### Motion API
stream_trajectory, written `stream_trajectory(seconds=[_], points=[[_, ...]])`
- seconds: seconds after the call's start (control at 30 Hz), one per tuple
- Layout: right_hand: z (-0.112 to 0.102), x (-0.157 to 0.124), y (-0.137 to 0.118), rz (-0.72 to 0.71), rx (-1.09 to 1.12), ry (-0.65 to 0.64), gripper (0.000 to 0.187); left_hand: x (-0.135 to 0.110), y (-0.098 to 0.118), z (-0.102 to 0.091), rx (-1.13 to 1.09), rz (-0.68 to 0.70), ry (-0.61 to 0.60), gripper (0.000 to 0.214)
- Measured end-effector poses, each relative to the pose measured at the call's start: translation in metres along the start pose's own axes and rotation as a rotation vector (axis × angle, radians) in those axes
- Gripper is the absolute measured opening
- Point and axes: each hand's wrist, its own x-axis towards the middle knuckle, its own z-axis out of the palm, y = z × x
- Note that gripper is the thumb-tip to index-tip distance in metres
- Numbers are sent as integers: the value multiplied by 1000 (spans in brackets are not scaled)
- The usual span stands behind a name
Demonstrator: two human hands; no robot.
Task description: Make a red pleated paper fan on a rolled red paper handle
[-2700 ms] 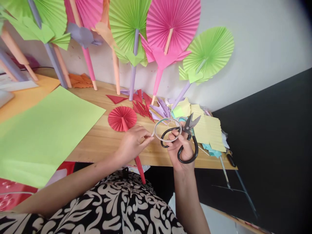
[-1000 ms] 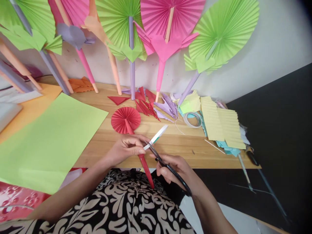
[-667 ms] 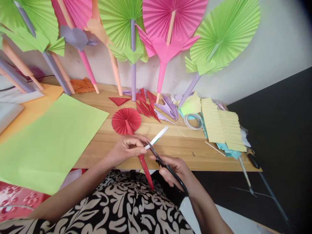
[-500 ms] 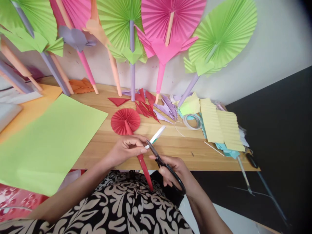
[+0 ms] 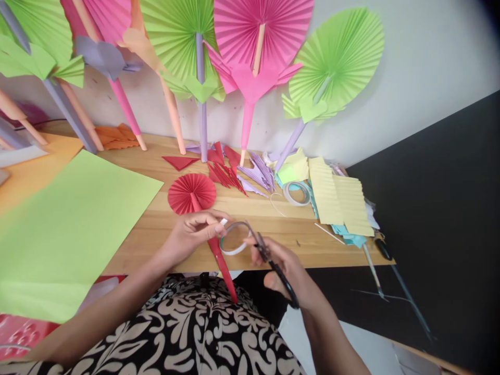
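My left hand point(image 5: 197, 232) pinches a small white piece of tape point(image 5: 224, 222) between thumb and fingertips. In my right hand point(image 5: 279, 258) are black-handled scissors point(image 5: 283, 281), their blades pointing up and to the left. The fingertips of that hand also hold the right edge of a tape roll point(image 5: 233, 253), whose ring faces me between both hands. Under the left hand lies a red pleated paper fan point(image 5: 183, 194) with a long red handle point(image 5: 223, 271) reaching past the table edge toward my lap. The left fingers partly cover this handle.
Finished paper fans, such as a pink one point(image 5: 250, 86), lean on the wall behind. A green paper sheet point(image 5: 78, 224) lies left. Red scraps point(image 5: 226, 174), another tape roll point(image 5: 297, 194) and pleated yellow paper point(image 5: 344, 203) lie along the back and right of the wooden table point(image 5: 156, 245).
The scissor blades have moved off the white strip, and a short piece is now in my left fingers. The tape roll has turned from edge-on to face me. The view has shifted slightly.
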Motion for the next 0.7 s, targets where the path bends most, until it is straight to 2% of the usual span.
stream_trajectory(seconds=[0.07, 0.13, 0.27, 0.37, 0.47, 0.53, 0.6, 0.7], points=[[-11, -2, 1, 43, -92, 143, 66, 0, -3, -4, 7, -24, 86, 23], [-22, -2, 5, 101, -246, 273, 60, -1, -5, -7, 3, -60, 119, 24], [-45, 3, 23, 150, -763, 425, 48, -7, -6, -7, 5, -78, 6, 25], [-64, 3, 35, 183, -1123, 427, 45, -8, -5, -5, 18, -60, -53, 27], [-69, -1, 31, 152, -1305, 377, 38, -7, -3, -1, 62, -39, -58, 26], [-59, -1, 17, 45, -1308, 425, 31, -6, -3, 2, 119, 11, -52, 25], [-39, 3, 1, -94, -1166, 464, 26, -5, -2, 4, 205, 83, -57, 25], [-5, 17, -17, -232, -839, 299, 21, -6, -2, 6, 387, 209, -91, 23]])
